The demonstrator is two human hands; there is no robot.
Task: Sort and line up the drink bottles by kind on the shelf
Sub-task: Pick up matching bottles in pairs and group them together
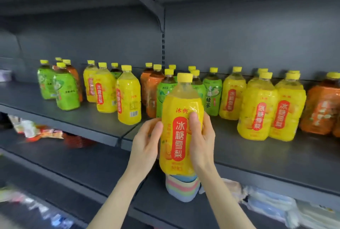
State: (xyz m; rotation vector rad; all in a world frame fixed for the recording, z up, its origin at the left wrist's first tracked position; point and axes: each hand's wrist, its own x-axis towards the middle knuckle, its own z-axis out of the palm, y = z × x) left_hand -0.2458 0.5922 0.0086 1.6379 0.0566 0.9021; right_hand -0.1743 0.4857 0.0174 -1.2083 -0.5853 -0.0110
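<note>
Grey shelf (257, 147): yellow bottle (181, 127) upright, cap up, clasped between left hand (147, 144) and right hand (201, 140).

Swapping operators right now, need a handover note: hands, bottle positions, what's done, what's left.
Left hand and right hand both grip one yellow bottle, upright, in front of the shelf edge.
On the shelf: left yellow cluster, right yellow cluster; green bottles and orange bottles mixed in several spots.
Done: partial grouping.
Left: shelve the held bottle, probably with a yellow cluster, then separate green and orange.
</note>
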